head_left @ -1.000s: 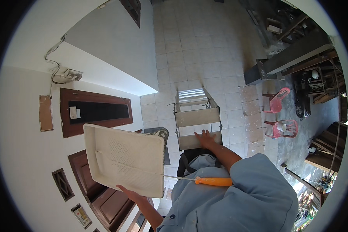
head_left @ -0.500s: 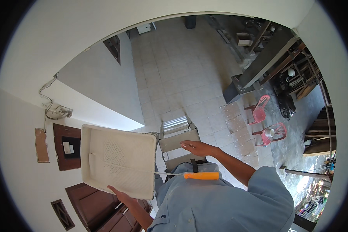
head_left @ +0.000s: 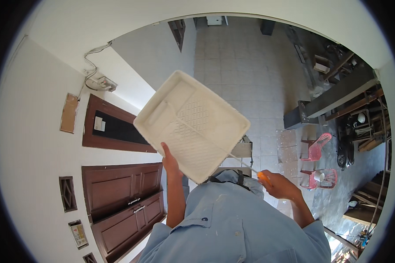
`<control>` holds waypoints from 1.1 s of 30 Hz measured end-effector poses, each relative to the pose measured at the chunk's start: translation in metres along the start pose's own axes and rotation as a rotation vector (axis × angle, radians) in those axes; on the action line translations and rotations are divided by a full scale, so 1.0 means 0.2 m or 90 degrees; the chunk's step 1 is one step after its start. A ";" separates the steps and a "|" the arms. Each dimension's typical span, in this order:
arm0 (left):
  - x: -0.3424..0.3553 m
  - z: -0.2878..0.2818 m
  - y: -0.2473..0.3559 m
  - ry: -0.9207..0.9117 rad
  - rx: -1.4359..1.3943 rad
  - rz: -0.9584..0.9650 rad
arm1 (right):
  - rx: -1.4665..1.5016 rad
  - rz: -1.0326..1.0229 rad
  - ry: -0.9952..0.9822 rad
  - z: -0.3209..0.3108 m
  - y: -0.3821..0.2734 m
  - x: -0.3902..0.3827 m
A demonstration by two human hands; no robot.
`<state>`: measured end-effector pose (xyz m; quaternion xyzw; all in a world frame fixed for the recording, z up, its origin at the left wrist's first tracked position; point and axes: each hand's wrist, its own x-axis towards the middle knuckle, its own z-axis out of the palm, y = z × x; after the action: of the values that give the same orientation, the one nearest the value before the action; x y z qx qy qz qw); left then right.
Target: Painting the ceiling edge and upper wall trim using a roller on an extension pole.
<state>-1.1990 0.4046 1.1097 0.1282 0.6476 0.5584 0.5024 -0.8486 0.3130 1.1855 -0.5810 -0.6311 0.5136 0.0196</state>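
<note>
My left hand (head_left: 171,163) grips the lower left side of a cream paint tray (head_left: 215,122), which is coated in white paint and held tilted at chest height. A paint roller (head_left: 160,111) lies inside at the far left, its thin metal rod reaching across the tray's right edge to an orange handle (head_left: 262,175). My right hand (head_left: 278,186) is closed round that handle. Just behind the tray, a metal stepladder (head_left: 243,148) is partly hidden.
Brown wooden doors (head_left: 123,195), a dark window (head_left: 120,127) and wires line the white wall (head_left: 39,131) at left. A dark pillar (head_left: 296,114), two pink plastic chairs (head_left: 316,147), a white bucket (head_left: 319,176), a motorbike and stacked timber stand to the right. Tiled floor (head_left: 237,65) stretches ahead.
My left hand has raised the tray and swung it toward the middle, turned. My right hand has left the stepladder and taken hold of the orange handle, which is now lower and further right.
</note>
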 end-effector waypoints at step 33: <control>0.21 0.03 -0.08 0.012 0.270 0.082 | -0.068 -0.002 0.016 -0.39 0.15 -0.24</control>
<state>-1.2078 0.4324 1.0763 0.2668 0.7456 0.4416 0.4217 -0.7635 0.3187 1.2301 -0.5868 -0.6582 0.4715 -0.0029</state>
